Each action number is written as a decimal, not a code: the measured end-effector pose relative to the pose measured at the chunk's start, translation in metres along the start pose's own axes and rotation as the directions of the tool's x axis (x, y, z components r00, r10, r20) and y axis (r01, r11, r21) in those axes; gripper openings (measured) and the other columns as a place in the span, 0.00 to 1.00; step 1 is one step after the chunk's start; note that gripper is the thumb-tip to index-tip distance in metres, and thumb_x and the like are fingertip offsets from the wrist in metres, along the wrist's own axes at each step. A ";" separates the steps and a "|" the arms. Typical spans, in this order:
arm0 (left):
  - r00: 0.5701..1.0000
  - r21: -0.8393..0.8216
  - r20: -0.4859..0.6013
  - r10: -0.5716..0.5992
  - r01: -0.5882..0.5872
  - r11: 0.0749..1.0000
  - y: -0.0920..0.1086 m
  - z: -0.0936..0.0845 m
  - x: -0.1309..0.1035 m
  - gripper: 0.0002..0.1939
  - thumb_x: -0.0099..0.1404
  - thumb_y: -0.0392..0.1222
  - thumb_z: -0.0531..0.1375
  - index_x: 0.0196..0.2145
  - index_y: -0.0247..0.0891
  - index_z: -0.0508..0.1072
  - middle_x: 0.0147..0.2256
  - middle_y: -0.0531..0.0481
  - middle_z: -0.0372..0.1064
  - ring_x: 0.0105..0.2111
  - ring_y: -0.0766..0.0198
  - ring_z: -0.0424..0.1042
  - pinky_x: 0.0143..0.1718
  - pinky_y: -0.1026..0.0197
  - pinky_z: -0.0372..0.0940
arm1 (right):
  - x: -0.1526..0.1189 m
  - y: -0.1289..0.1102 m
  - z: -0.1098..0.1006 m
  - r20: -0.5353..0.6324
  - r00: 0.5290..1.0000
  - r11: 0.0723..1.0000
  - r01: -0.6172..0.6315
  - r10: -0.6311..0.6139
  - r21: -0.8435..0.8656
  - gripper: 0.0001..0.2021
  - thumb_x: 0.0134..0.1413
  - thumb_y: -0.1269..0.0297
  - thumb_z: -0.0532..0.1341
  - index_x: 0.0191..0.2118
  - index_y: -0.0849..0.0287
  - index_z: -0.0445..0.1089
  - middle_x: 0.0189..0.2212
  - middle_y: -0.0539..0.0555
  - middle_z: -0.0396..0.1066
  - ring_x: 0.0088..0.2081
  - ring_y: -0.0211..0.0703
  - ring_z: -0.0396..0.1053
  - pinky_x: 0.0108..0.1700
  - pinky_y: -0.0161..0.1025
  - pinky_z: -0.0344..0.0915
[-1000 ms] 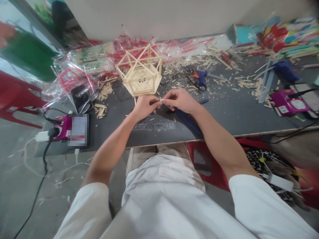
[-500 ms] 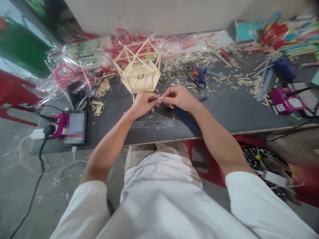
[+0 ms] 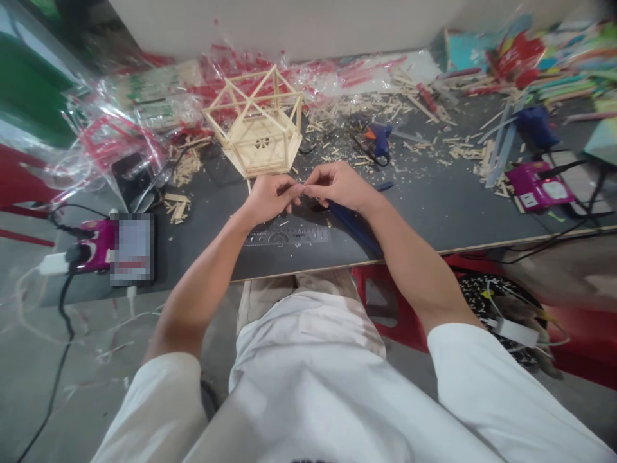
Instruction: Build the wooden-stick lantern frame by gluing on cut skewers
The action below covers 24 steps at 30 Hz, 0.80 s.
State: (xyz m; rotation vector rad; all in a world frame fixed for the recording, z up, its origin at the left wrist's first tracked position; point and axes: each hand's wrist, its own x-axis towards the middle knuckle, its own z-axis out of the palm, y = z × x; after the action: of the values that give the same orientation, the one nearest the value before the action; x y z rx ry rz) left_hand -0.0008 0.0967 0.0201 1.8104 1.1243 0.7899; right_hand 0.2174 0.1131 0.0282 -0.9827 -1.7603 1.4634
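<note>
Meeting in front of the wooden frame (image 3: 255,138), left hand (image 3: 270,196) and right hand (image 3: 340,186) press fingers together, the stick glimpsed earlier now hidden, fine handling apparently continuing

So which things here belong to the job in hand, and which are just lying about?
Likely job things:
wooden stick frame, beyond the left hand
blue-handled tool, by the right hand
any pinched piece, too small to tell
perhaps clear ruler, blue glue gun

Probably lying about:
plastic wrapping
stick scraps
red stool, left
</note>
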 end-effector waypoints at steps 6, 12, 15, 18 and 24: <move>0.999 0.044 0.004 0.047 -0.047 0.998 0.000 -0.001 -0.001 0.20 0.71 0.55 0.64 0.30 0.35 0.77 0.26 0.47 0.78 0.20 0.71 0.71 0.22 0.68 0.64 | 0.000 0.000 0.000 0.022 1.000 1.000 0.006 -0.006 -0.001 0.22 0.46 0.46 0.78 0.31 0.59 0.74 0.23 0.48 0.72 0.18 0.30 0.61 0.21 0.33 0.58; 0.992 0.080 -0.048 0.117 -0.113 0.990 -0.002 -0.002 0.001 0.18 0.71 0.51 0.63 0.29 0.36 0.78 0.24 0.50 0.76 0.19 0.71 0.71 0.22 0.68 0.64 | 0.001 0.001 0.001 -0.006 0.999 0.998 -0.051 0.052 0.048 0.18 0.49 0.51 0.77 0.34 0.58 0.75 0.24 0.47 0.72 0.20 0.30 0.61 0.22 0.33 0.60; 0.985 0.084 -0.103 0.141 -0.133 0.988 -0.007 -0.004 0.002 0.18 0.70 0.50 0.62 0.28 0.36 0.78 0.23 0.50 0.76 0.19 0.70 0.72 0.23 0.67 0.66 | 0.000 -0.001 -0.009 -0.057 0.993 0.994 -0.103 0.104 0.025 0.15 0.52 0.55 0.76 0.38 0.58 0.76 0.28 0.49 0.74 0.23 0.33 0.65 0.27 0.35 0.66; 0.972 0.090 -0.164 0.171 -0.157 0.983 -0.012 -0.005 0.003 0.18 0.71 0.49 0.62 0.28 0.36 0.77 0.24 0.50 0.77 0.19 0.70 0.72 0.23 0.67 0.66 | -0.011 -0.011 -0.027 -0.173 0.982 0.977 -0.112 0.080 -0.182 0.15 0.56 0.54 0.73 0.43 0.58 0.77 0.35 0.54 0.77 0.30 0.40 0.72 0.36 0.41 0.73; 0.936 0.183 -0.245 0.251 -0.209 0.961 -0.012 -0.007 0.004 0.18 0.72 0.47 0.59 0.25 0.37 0.76 0.20 0.53 0.74 0.18 0.71 0.71 0.25 0.67 0.67 | -0.066 -0.023 -0.040 -0.169 0.970 0.597 -0.240 0.173 -0.766 0.41 0.55 0.40 0.68 0.68 0.61 0.66 0.64 0.69 0.68 0.63 0.70 0.67 0.63 0.62 0.67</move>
State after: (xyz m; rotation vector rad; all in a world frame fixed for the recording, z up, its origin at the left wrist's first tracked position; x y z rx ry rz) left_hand -0.0095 0.1057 0.0131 2.0358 1.1816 1.1404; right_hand 0.2820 0.0749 0.0575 -1.7033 -2.3378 0.6831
